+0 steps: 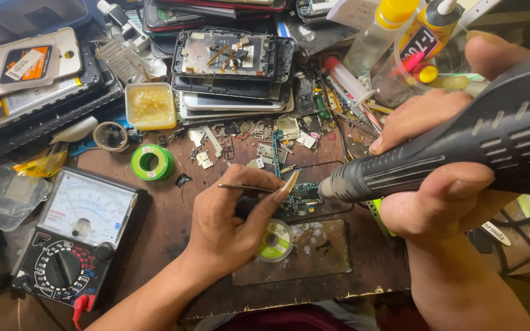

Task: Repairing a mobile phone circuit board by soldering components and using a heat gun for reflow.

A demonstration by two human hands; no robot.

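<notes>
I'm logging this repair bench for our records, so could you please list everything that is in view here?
Circuit board: one, green, centre of bench, under the tool tips.
Tweezers: one, metal, in the left hand.
Hot-air tool: one, black, in the right hand, nozzle at the board.
Multimeter: one, black with white dial, lower left.
Solder reels: two, green, one left of centre, one by the left hand.
Flux tub: one, yellow, upper left of centre.
Phone frames: a stack, dark, top centre.
Glue bottles: two, clear and yellow, top right.
Metal shields: several, silver, scattered mid-bench.
Left hand: holds the tweezers.
Right hand: grips the hot-air tool.
</notes>
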